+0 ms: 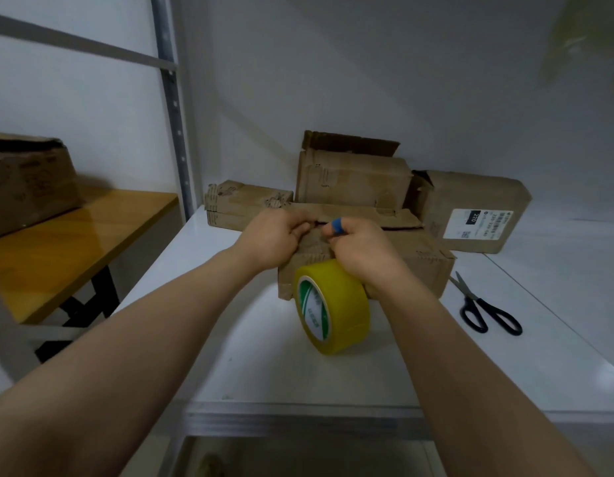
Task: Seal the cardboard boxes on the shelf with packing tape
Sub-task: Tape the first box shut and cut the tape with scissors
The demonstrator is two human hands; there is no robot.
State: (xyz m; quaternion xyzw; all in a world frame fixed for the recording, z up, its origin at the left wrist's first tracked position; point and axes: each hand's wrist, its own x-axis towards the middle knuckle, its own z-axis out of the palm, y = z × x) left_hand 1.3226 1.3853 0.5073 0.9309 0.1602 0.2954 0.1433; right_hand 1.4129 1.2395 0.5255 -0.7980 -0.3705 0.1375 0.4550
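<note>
A worn cardboard box (412,266) lies at the front of the white shelf (257,356), its top flaps folded down. My left hand (276,235) rests on its top, fingers curled at the flap seam. My right hand (362,249), with a blue band on one finger, meets it at the same seam. Its palm sits over a yellow packing tape roll (333,308), which stands on edge against the box front. No pulled-out tape strip can be made out. Three more boxes stand behind: a flat one (236,204), an open-topped one (353,177) and a labelled one (470,208).
Black-handled scissors (484,308) lie on the shelf to the right of the front box. A wooden table (58,242) at the left carries another cardboard box (27,180). A metal shelf upright (175,108) stands between the table and the shelf.
</note>
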